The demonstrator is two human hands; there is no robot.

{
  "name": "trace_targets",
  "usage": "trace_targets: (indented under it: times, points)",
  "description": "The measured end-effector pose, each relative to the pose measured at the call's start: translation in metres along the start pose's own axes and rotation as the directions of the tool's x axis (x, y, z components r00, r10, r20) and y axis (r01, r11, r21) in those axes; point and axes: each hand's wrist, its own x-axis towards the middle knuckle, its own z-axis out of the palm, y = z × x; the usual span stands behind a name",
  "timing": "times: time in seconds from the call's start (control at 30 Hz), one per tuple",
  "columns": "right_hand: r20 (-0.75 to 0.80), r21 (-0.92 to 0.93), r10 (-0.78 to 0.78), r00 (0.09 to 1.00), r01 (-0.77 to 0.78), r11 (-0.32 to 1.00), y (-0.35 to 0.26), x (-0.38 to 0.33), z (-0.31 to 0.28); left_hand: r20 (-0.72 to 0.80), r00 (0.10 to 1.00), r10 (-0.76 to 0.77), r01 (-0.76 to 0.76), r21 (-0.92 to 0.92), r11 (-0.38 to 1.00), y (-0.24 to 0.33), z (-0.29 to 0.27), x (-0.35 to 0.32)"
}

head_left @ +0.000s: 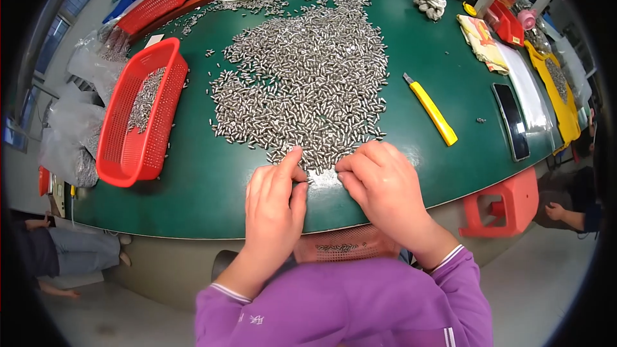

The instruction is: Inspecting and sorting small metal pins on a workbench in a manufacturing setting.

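Note:
A large heap of small silver metal pins (308, 77) covers the middle of the green table (193, 199). At its near edge, my left hand (273, 196) touches the outermost pins, its fingers loosely bent and the thumb apart from them. My right hand (385, 177) is on the other side of that edge, fingers curled and fingertips close to the thumb. Whatever is between those fingertips is too small to make out. A bright, shiny patch of tabletop shows between the two hands. Below the table edge, a red perforated basket (347, 254) with a few pins sits at my lap.
On the left stands a red basket (173, 58) partly filled with pins, beside clear plastic bags (74, 122). A yellow utility knife (434, 112) lies right of the heap, blade out. Farther right are a phone (511, 122), gloves (429, 3) and a red stool (501, 205).

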Motion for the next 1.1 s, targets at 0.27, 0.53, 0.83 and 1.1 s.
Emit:
trace_targets:
  times: [0.27, 0.53, 0.83, 1.1]
  points:
    - [0.064, 0.119, 0.044, 0.997, -0.051, 0.992, -0.008, -0.009, 0.001, 0.082, 0.997, -0.01, 0.018, -0.09, 0.996, 0.009, 0.001, -0.003]
    - [0.07, 0.157, 0.012, 0.997, -0.023, 0.987, -0.009, -0.01, 0.003, 0.107, 0.994, 0.018, 0.002, -0.184, 0.983, 0.005, 0.003, -0.007]
    - [0.08, 0.197, 0.023, 0.997, -0.038, 0.98, -0.01, -0.009, 0.001, 0.088, 0.995, -0.054, 0.069, -0.177, 0.982, 0.011, 0.0, -0.013]
    - [0.064, 0.198, 0.025, 0.998, -0.037, 0.98, -0.009, -0.011, 0.003, 0.137, 0.985, -0.101, 0.127, -0.199, 0.972, 0.012, 0.0, -0.013]
